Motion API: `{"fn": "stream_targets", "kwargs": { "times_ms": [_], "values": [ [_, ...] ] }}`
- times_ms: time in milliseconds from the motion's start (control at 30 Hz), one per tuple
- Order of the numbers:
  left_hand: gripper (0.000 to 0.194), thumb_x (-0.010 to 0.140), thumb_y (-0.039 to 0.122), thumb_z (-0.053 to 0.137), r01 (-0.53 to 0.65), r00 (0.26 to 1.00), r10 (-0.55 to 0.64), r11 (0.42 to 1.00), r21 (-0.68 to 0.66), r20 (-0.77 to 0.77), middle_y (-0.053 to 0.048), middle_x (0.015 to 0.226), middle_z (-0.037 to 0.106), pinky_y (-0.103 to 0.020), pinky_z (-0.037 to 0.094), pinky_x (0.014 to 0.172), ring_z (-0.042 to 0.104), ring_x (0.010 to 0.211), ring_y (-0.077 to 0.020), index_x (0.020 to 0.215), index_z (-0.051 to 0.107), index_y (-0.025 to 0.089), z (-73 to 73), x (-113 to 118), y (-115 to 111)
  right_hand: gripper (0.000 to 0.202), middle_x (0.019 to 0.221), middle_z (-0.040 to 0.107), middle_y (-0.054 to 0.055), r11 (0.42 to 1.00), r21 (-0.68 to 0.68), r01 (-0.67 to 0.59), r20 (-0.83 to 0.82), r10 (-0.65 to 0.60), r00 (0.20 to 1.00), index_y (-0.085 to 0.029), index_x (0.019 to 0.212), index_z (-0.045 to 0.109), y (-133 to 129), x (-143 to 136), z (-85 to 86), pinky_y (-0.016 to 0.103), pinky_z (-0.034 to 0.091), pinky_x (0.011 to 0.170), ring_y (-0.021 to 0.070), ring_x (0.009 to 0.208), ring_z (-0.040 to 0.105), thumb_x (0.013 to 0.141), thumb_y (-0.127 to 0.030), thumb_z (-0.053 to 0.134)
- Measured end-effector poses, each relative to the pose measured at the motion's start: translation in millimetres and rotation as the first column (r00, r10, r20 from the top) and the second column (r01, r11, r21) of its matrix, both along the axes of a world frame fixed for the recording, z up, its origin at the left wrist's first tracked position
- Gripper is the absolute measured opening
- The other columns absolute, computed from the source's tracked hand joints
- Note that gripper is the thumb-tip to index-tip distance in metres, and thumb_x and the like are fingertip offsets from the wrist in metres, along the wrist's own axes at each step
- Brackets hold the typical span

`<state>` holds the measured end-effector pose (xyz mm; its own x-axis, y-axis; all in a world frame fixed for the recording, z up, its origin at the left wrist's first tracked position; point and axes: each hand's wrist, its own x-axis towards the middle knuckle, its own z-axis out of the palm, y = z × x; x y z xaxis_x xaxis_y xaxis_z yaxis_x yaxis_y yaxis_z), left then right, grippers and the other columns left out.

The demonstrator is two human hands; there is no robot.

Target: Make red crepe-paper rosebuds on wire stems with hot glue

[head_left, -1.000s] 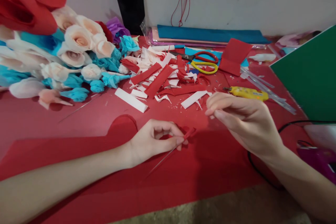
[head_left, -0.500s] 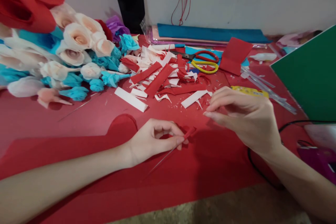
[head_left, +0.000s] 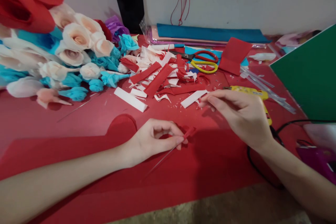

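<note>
My left hand (head_left: 157,138) pinches a thin wire (head_left: 162,159) with a small piece of red paper (head_left: 189,132) wrapped at its upper end. The wire slants down to the left over a large red sheet (head_left: 105,189). My right hand (head_left: 236,112) hovers to the right and higher up, its thumb and fingers drawn together; whether anything is between the fingertips is too small to tell. Just behind that hand lies a yellow glue gun (head_left: 249,92), partly covered by it. A rounded red paper piece (head_left: 121,126) lies beyond my left wrist.
Paper flowers (head_left: 77,36) fill the left side. Red and white scraps (head_left: 160,77) are heaped in the middle, beside scissors (head_left: 204,66). A green board (head_left: 309,77) stands at the right, near clear glue sticks (head_left: 273,91) and a black cable (head_left: 252,161). Folded blue paper (head_left: 210,33) lies along the wall.
My right hand has shifted slightly left and turned, its fingers closer together, uncovering more of the yellow glue gun. My left hand has stayed in place with the wire.
</note>
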<state>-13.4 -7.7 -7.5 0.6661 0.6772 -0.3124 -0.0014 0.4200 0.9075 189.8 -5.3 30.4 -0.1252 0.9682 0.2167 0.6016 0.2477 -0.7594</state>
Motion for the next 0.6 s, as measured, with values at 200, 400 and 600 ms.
{"fn": "stream_targets", "kwargs": {
  "times_ms": [200,400,600],
  "values": [
    [0.009,0.073,0.017,0.062,-0.014,1.0,0.014,1.0,-0.019,-0.005,0.001,0.064,0.062,-0.016,0.042,0.061,0.054,0.061,-0.0064,0.066,0.063,0.013,-1.2,0,0,0.037,0.043,0.034,-0.004,0.973,0.205,0.11,0.317,-0.172,0.933,-0.016,0.051,0.045,5,8,-13.7,0.026,0.02,0.044,0.0059,0.041,0.029,0.085,-0.032,0.048],
    [0.009,0.074,0.018,0.062,-0.02,1.0,0.019,1.0,-0.013,-0.013,0.001,0.062,0.062,-0.015,0.042,0.061,0.054,0.061,-0.0062,0.066,0.063,0.013,0.4,0,-1,0.044,0.092,0.064,0.001,0.986,0.164,0.042,0.306,-0.091,0.948,-0.024,0.123,0.047,9,11,-19.0,0.024,0.041,0.058,0.0104,0.06,0.053,0.08,-0.019,0.054],
    [0.01,0.073,0.016,0.062,-0.035,0.999,0.035,0.999,0.006,-0.037,0.0,0.061,0.063,-0.017,0.043,0.061,0.055,0.06,-0.0075,0.064,0.064,0.012,3.5,2,1,0.014,0.072,0.065,0.001,0.995,0.08,0.063,0.229,-0.079,0.97,-0.019,0.088,0.066,5,11,-16.4,0.025,0.043,0.053,0.0119,0.056,0.055,0.079,-0.023,0.056]
  ]
}}
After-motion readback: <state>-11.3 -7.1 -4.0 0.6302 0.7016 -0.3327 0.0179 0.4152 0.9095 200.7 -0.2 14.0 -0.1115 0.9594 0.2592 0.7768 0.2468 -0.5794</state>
